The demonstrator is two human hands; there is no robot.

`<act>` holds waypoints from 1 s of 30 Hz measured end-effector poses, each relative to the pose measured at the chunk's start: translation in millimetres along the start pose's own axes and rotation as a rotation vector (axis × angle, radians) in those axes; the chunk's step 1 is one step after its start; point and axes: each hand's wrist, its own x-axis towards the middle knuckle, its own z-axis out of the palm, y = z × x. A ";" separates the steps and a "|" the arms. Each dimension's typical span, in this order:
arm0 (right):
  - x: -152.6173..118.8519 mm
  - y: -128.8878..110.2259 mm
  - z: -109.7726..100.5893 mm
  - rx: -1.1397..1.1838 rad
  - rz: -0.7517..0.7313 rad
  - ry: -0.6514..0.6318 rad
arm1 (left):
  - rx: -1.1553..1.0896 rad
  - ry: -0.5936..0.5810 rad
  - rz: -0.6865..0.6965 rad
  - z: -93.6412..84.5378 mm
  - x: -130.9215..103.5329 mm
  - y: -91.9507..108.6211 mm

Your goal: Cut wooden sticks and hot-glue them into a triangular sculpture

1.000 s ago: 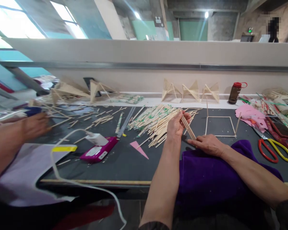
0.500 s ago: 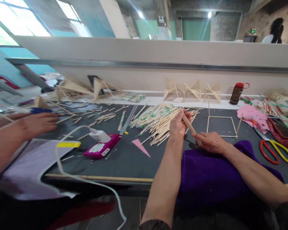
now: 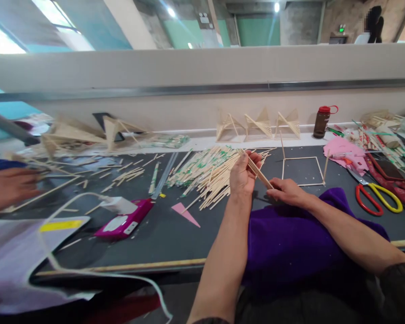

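A small bundle of thin wooden sticks [image 3: 259, 173] slants between my two hands above the table. My left hand [image 3: 243, 173] is closed around its upper end. At the lower end, the fingers of my right hand [image 3: 286, 191] pinch the sticks. Just behind my left hand lies a pile of loose sticks [image 3: 213, 186], with paper-wrapped chopsticks [image 3: 197, 165] heaped beside it. To the right of the bundle stands a square stick frame [image 3: 301, 184] with two uprights. A purple cloth [image 3: 290, 238] drapes over the table edge under my right forearm.
Red-and-yellow-handled scissors [image 3: 369, 200] lie at the right, near pink paper [image 3: 346, 153]. A brown bottle [image 3: 320, 122] and several twisted stick models [image 3: 258, 123] stand along the back. Left are a magenta power strip [image 3: 124, 220], its white cord, and another person's hand [image 3: 11, 189].
The view has swung left to right, so the scene sits further left. Both my hands keep hold of the stick bundle. The other person's hand has shifted toward the left edge.
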 end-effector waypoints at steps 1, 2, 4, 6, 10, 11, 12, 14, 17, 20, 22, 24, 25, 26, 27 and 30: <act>0.6 -0.4 0.3 -0.011 0.022 -0.002 | -0.025 -0.002 -0.016 2.4 -1.8 -0.9; 1.1 -1.0 -0.2 -0.013 0.039 -0.008 | -0.054 0.003 -0.033 4.7 -3.5 -1.3; 1.4 -2.3 -5.1 0.024 0.058 -0.015 | -0.096 0.018 -0.053 7.9 -5.8 -1.2; 0.3 -3.3 -15.9 0.095 0.073 -0.007 | -0.114 0.019 -0.065 8.6 -6.0 -0.4; -9.1 -2.0 -49.5 0.085 0.115 0.013 | -0.052 -0.043 -0.085 2.4 -0.7 1.5; -13.8 -1.2 -57.7 0.024 0.134 -0.006 | -0.023 -0.040 -0.079 -0.4 1.7 2.4; -19.4 -0.2 -64.7 -0.060 0.159 -0.026 | 0.000 -0.016 -0.058 -3.7 4.4 3.7; -32.0 2.0 -74.1 -0.271 0.211 -0.044 | 0.071 0.083 0.016 -10.2 9.9 6.3; -47.8 5.4 -76.7 -0.589 0.254 -0.143 | 0.219 0.175 0.228 -16.1 14.8 7.5; -53.2 7.9 -72.3 -0.707 0.262 -0.211 | 0.347 0.116 0.355 -13.9 11.6 2.9; -52.1 9.2 -69.3 -0.719 0.268 -0.203 | 0.410 0.057 0.337 -9.8 6.1 -1.7; -50.2 10.8 -67.1 -0.738 0.274 -0.172 | 0.456 0.002 0.271 -5.9 0.3 -6.2; -49.5 12.0 -66.1 -0.748 0.276 -0.155 | 0.477 -0.026 0.241 -4.4 -2.3 -8.1; -49.1 13.5 -65.2 -0.752 0.278 -0.140 | 0.497 -0.050 0.221 -3.3 -4.5 -10.0; -49.1 15.2 -64.4 -0.752 0.277 -0.129 | 0.517 -0.072 0.213 -2.5 -6.2 -11.6; -50.1 20.2 -62.5 -0.739 0.261 -0.121 | 0.573 -0.115 0.218 -1.0 -9.4 -15.9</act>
